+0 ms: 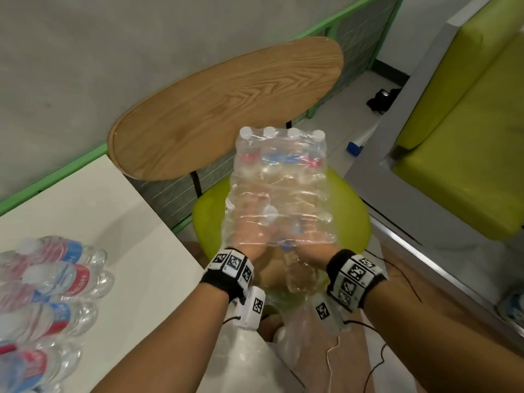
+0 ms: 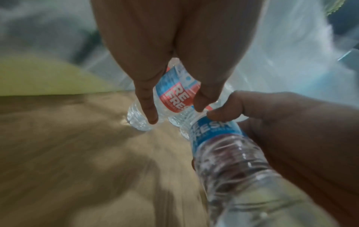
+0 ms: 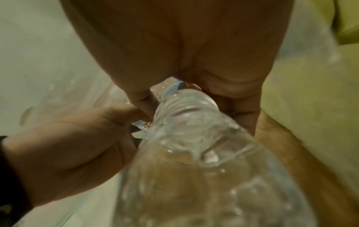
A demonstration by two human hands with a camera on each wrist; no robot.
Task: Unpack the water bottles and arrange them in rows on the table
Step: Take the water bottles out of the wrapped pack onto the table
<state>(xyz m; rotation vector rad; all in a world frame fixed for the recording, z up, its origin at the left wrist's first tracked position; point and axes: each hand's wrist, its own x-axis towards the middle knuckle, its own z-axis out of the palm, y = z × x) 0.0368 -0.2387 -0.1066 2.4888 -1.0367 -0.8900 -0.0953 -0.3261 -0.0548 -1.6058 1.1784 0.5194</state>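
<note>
Both hands point(image 1: 283, 248) inside shrink-wrapped pack point(image 1: 279, 188)

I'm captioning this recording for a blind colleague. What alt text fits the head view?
Both hands, left hand and right hand, reach into a clear shrink-wrapped pack of white-capped water bottles held above a lime-green round stool. At left, unpacked red-and-blue-labelled bottles lie on a white table.
</note>
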